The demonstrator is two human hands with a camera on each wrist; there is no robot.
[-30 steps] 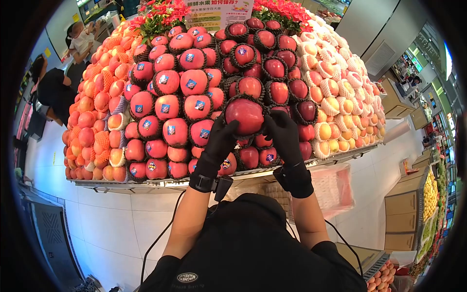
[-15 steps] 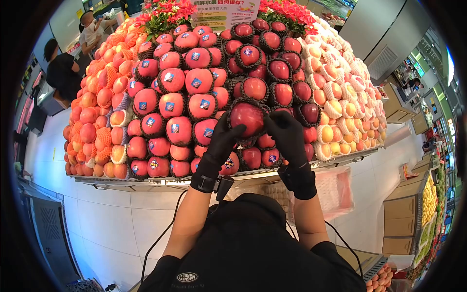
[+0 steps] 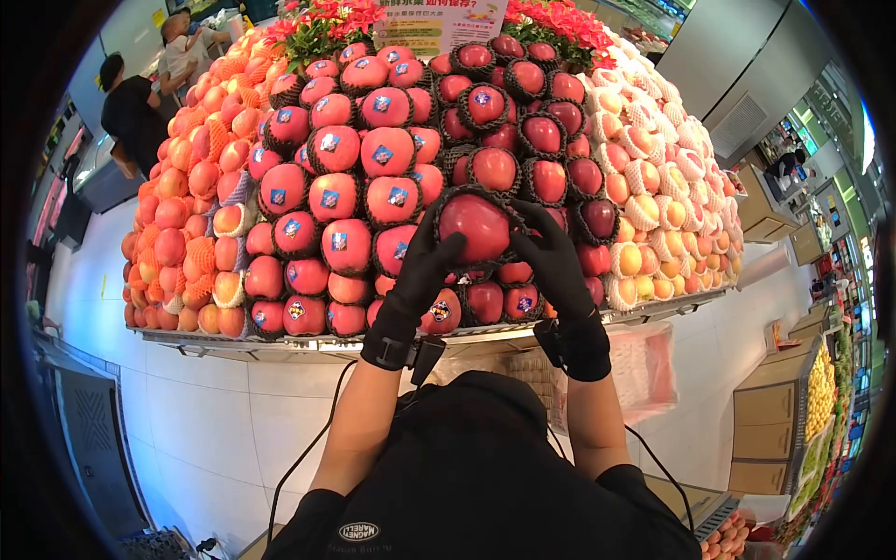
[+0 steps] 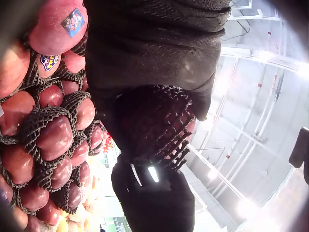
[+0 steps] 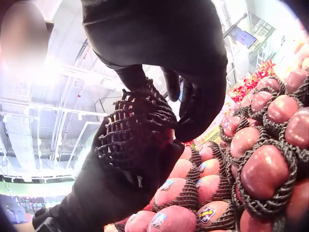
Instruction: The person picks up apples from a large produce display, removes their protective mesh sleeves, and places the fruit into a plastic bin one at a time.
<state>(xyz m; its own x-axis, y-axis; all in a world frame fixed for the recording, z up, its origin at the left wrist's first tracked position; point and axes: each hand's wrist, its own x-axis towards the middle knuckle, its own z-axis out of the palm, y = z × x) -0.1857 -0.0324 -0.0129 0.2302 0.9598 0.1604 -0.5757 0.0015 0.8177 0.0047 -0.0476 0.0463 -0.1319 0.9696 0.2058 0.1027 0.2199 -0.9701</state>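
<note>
While the left hand [image 3: 425, 273] grips it, the apple [image 3: 474, 229] lies between both hands.

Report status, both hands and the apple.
Left hand gripping apple. Right hand pinching its black foam net. Net around apple's underside; nothing visible blocking the hands.
</note>
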